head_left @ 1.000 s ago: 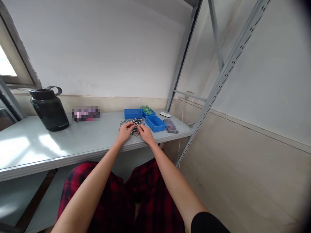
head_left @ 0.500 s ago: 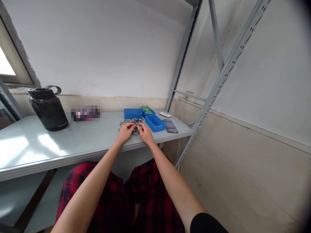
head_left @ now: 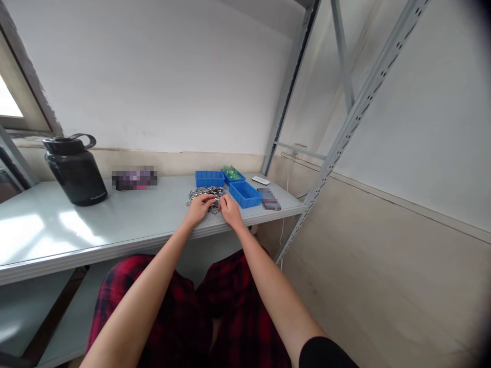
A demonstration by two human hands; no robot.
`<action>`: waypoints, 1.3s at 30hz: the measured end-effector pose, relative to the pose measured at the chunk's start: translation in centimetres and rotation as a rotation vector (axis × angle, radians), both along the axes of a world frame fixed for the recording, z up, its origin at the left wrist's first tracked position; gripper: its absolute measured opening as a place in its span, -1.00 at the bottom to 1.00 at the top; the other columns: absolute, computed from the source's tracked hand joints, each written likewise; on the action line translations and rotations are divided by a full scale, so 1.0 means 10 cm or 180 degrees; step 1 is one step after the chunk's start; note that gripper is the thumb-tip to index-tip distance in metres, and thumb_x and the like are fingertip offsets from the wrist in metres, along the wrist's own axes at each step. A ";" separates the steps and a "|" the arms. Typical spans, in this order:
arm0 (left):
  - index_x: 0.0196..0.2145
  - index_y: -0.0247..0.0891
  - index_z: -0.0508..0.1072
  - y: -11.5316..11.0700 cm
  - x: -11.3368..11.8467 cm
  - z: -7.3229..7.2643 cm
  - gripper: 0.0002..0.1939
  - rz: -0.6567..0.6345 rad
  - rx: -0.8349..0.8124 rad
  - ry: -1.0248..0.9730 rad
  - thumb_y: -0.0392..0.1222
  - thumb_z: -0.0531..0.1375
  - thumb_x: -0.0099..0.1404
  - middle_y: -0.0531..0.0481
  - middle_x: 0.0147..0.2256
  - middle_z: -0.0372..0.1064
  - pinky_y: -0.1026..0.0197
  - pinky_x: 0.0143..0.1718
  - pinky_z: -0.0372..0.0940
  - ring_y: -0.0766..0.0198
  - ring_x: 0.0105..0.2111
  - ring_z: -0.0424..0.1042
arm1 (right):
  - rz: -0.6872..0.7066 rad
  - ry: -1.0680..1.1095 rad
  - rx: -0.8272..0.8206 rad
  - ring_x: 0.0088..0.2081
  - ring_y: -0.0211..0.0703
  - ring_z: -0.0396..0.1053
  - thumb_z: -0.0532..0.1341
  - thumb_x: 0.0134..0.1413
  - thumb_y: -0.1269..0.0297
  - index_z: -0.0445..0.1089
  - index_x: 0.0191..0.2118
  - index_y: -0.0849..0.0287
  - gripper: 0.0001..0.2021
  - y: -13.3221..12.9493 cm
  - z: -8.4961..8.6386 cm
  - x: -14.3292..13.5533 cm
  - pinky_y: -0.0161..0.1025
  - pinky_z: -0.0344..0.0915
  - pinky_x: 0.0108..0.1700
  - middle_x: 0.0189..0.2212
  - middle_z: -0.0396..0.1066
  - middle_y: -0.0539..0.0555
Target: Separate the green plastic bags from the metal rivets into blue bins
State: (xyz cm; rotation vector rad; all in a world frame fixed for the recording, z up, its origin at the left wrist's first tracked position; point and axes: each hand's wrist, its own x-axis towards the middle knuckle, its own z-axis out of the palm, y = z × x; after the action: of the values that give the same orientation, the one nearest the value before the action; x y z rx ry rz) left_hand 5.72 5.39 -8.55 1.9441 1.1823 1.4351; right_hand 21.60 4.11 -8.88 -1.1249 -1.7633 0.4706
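Observation:
A pile of small silvery metal pieces (head_left: 207,191) lies near the table's front edge. Over its left front part is my left hand (head_left: 199,208), fingers bent and pressed together at the pieces. My right hand (head_left: 229,208) is at the pile's right side, its fingers curled in a pinch close to the left fingertips. What either hand pinches is too small to make out. Behind the pile stands a blue tray (head_left: 209,179). Another blue bin (head_left: 244,195) is just right of the pile, and a third bin behind it holds green pieces (head_left: 231,173).
A large dark bottle (head_left: 76,173) stands on the grey table (head_left: 134,212) at the left. A blurred purple object (head_left: 135,179) lies by the wall. At the right are a white flat object (head_left: 261,180), a blurred dark item (head_left: 269,199) and a metal shelf post (head_left: 337,148).
My right hand's fingers have curled in more and drawn slightly away from the left fingertips. My left hand has stayed nearly in place.

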 end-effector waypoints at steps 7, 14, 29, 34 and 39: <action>-0.35 -0.23 0.57 -0.04 0.01 0.01 -0.75 -0.0035 -0.0096 0.0003 -0.02 0.18 0.22 -0.09 -0.30 0.58 0.12 -0.18 0.35 0.11 -0.28 0.49 | -0.0086 0.0352 -0.0079 -0.40 -0.15 0.39 -0.07 0.33 0.15 0.17 -0.44 0.06 -0.70 0.05 -0.03 0.02 -0.23 0.27 -0.20 -0.53 0.43 -0.05; -0.40 -0.22 0.56 -0.04 0.01 0.02 -0.73 -0.0020 -0.0048 0.0041 0.00 0.17 0.22 -0.07 -0.37 0.56 0.16 -0.28 0.34 0.14 -0.35 0.46 | -0.0113 0.0350 -0.0069 -0.40 -0.15 0.39 -0.06 0.32 0.15 0.17 -0.45 0.06 -0.70 0.05 -0.03 0.02 -0.23 0.26 -0.22 -0.53 0.43 -0.04; -0.29 -0.26 0.53 0.07 -0.01 -0.09 -0.70 0.0030 -0.0017 -0.0438 0.03 0.18 0.22 -0.08 -0.34 0.54 0.14 -0.26 0.36 0.16 -0.35 0.47 | 0.0121 0.0218 -0.0076 -0.40 -0.14 0.41 -0.04 0.32 0.14 0.24 -0.39 0.06 -0.73 0.03 -0.01 0.02 -0.22 0.29 -0.21 -0.52 0.44 -0.04; -0.19 -0.27 0.54 0.04 -0.02 -0.06 -0.68 -0.0027 -0.0089 -0.0607 0.00 0.21 0.21 -0.12 -0.27 0.56 0.12 -0.19 0.38 0.13 -0.27 0.52 | 0.0275 0.0037 -0.0157 -0.38 -0.12 0.43 -0.01 0.31 0.14 0.29 -0.36 0.05 -0.75 0.01 0.00 0.02 -0.20 0.30 -0.21 -0.48 0.48 -0.03; -0.12 -0.28 0.54 0.03 -0.03 -0.04 -0.62 -0.0101 -0.0228 -0.0660 0.02 0.22 0.21 -0.13 -0.27 0.57 0.11 -0.16 0.39 0.08 -0.22 0.53 | 0.0321 -0.0061 -0.0144 -0.38 -0.13 0.42 0.00 0.31 0.15 0.31 -0.34 0.05 -0.77 0.00 0.01 0.02 -0.22 0.27 -0.23 -0.48 0.49 -0.03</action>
State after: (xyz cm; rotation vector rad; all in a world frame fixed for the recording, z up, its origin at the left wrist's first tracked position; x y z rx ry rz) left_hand 5.47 5.66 -9.00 1.7122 1.0881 1.5149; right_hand 21.79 4.14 -8.76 -1.0784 -1.8403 0.5647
